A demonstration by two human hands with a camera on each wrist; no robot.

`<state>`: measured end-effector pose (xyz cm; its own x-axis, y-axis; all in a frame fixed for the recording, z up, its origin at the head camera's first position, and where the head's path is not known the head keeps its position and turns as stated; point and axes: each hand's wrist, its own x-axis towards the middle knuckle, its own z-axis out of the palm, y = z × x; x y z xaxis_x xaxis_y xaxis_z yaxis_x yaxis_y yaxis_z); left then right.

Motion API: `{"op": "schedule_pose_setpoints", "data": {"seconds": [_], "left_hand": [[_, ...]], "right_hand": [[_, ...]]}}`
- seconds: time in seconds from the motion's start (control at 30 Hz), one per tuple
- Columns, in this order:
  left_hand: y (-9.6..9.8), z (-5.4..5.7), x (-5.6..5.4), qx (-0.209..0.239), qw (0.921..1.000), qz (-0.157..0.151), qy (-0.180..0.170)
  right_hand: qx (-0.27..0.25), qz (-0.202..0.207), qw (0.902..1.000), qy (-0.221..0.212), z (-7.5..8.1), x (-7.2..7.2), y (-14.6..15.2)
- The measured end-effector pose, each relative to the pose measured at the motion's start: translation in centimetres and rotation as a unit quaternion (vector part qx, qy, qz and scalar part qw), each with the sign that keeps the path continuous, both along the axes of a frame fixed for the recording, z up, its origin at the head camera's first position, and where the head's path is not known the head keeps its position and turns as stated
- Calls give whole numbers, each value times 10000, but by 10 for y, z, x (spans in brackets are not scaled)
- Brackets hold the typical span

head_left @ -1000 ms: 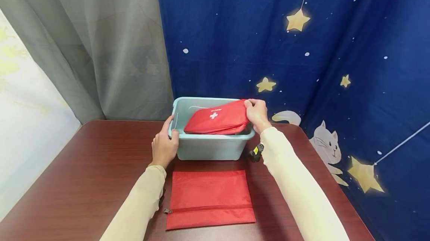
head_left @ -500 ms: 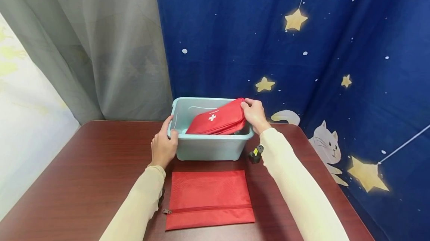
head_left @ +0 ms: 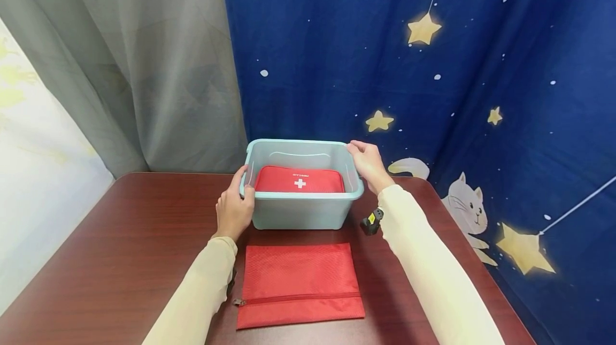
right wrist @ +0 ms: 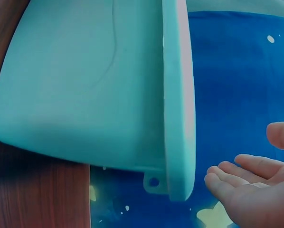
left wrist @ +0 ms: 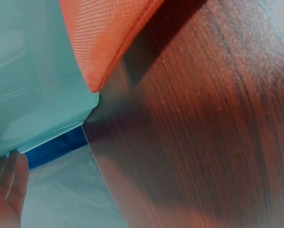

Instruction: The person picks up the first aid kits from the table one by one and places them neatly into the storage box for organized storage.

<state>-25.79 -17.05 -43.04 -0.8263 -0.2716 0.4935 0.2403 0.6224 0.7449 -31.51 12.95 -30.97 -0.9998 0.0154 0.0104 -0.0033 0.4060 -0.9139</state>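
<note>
A light teal plastic bin (head_left: 303, 212) stands at the back of the table. Inside it lies a red first-aid pouch (head_left: 275, 180) with a white cross; the bin's front wall hides its lower part. My left hand (head_left: 234, 210) holds the bin's near left corner, thumb at the front rim and fingers along the left side. In the left wrist view, its fingers (left wrist: 14, 178) touch the bin wall. Over the bin's right end is my right hand (head_left: 368, 164); the right wrist view shows this hand (right wrist: 256, 190) holding nothing, its fingers apart from the rim.
A flat red zip pouch (head_left: 298, 275) lies on the brown wooden table (head_left: 144, 248) in front of the bin. Behind the table hang a grey curtain (head_left: 183, 67) and a blue star-printed curtain (head_left: 337, 56). A black wrist camera (head_left: 371, 222) sits below the right sleeve.
The first-aid pouch, earlier held at its raised right end by my right hand, now lies level inside the bin. My right hand has let go of it; the left hand stays put.
</note>
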Motion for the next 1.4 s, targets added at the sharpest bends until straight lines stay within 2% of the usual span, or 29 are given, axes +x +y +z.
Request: {"op": "schedule_pose_setpoints", "data": {"seconds": [0.3,0.57,1.07,1.4], "left_hand": [[-1,-2,-1,-20,10000,3,50],[-1,-2,0,-28,10000,-10,64],[-2,-4,-2,18,9999,25,127],[-1,-3,-2,-11,10000,11,72]], "right_hand": [[-10,8,10000,40,-7,4,17],[-335,132,9993,-27,-21,10,37],[-1036,256,9940,-254,-65,22,63],[-1323,317,9900,-361,-86,32,63]]}}
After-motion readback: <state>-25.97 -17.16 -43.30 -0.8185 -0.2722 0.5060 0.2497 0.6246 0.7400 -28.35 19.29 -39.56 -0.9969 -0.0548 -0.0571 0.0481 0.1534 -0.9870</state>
